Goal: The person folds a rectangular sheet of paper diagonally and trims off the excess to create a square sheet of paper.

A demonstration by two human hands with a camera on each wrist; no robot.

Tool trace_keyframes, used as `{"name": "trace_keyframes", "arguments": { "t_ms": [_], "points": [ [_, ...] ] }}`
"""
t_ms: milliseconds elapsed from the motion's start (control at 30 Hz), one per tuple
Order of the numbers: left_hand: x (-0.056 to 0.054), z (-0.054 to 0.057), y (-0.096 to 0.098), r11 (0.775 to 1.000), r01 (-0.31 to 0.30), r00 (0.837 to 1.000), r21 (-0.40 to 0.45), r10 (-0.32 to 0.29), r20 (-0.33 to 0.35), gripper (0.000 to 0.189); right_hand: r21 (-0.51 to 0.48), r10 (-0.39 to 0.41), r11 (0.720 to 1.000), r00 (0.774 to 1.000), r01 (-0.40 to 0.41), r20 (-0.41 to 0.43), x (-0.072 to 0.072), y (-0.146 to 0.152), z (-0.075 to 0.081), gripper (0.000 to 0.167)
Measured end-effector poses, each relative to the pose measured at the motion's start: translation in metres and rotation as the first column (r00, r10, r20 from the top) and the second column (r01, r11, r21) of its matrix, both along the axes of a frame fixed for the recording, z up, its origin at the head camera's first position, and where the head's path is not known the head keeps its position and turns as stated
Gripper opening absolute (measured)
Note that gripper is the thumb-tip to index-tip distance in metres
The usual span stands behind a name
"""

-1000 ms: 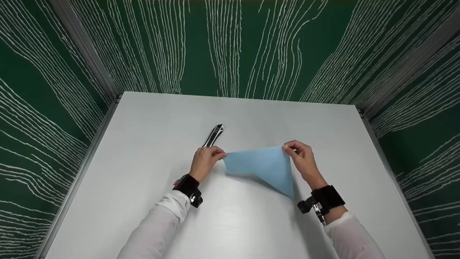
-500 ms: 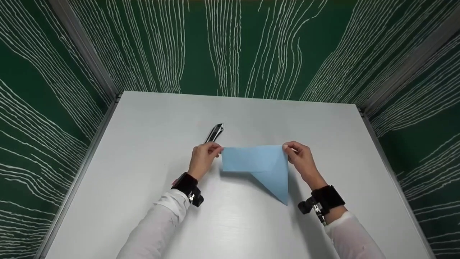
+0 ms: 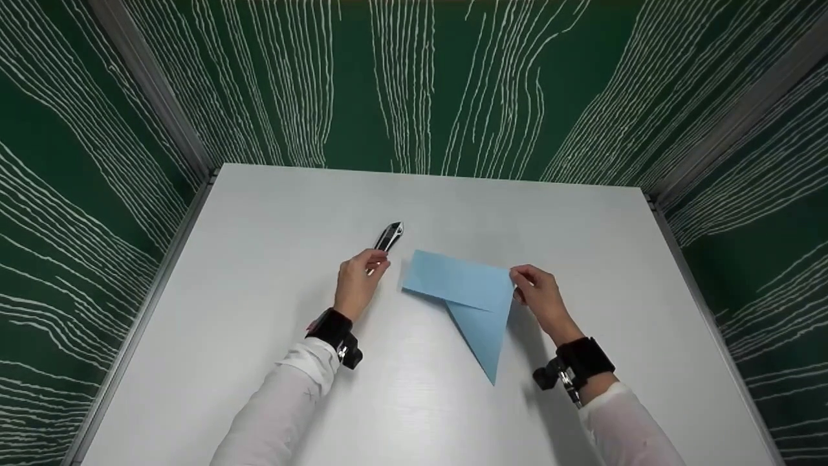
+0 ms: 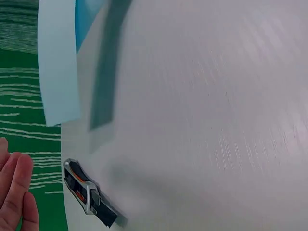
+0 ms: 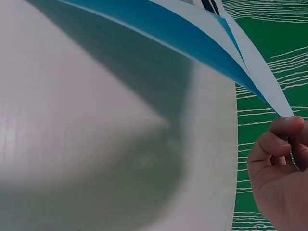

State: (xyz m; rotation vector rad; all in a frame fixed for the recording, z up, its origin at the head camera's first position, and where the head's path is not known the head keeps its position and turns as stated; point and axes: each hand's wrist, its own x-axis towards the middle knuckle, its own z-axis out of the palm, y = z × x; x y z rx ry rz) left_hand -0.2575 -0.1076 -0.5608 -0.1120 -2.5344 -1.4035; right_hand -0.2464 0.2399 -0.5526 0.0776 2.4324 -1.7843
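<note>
Head view: the right grip [image 3: 542, 298] pinches the right corner of the folded blue paper [image 3: 462, 281], suspended above the counter [image 3: 278, 226]. The left grip [image 3: 358, 279], fingers relaxed and side by side, is near the utility knife [image 3: 390, 237] on the counter.

Black-and-silver util. knife [image 3: 390, 235] w/ orange trim lies aslant on a white tabletop [image 3: 291, 213] just beyond the L fingers [image 3: 380, 254], its near end partly masked by them in the head view, & well to the L of the R fingers [image 3: 519, 277]. The tabletop spreads beneath both sets of fingers. Far past them, a green back wall [image 3: 401, 84] bears wavy white vert. lines; the L side wall [image 3: 71, 188] & R side wall [image 3: 766, 272], similarly patterned, flank the fingers. Gray L post [image 3: 152, 77] & R post [image 3: 744, 110] stand beyond the fingers, btwn walls.
</note>
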Motion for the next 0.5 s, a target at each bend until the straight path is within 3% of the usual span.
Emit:
{"name": "trace_keyframes", "arguments": {
  "t_ms": [100,233,367,500],
  "points": [
    [-0.004,-0.002,-0.004,0.995,-0.058,0.998,-0.084,0.055,-0.039,0.017,-0.014,-0.008,1.000,0.999,0.009,0.053,0.005,0.000,-0.001,0.030],
    [-0.009,-0.007,-0.008,0.966,-0.101,0.992,-0.239,0.081,-0.092,0.022,0.055,0.003,0.998,0.996,-0.007,0.085,0.010,0.001,-0.010,0.029],
    [-0.011,-0.014,-0.008,0.924,-0.051,0.998,-0.379,0.029,-0.062,0.036,0.236,0.048,0.970,0.997,-0.063,0.066,0.010,0.001,-0.024,0.026],
    [-0.011,-0.021,-0.004,0.868,0.025,0.999,-0.497,-0.037,-0.013,0.045,0.391,0.101,0.914,0.994,-0.108,0.039,0.011,0.000,-0.029,0.027]
  ]
}}
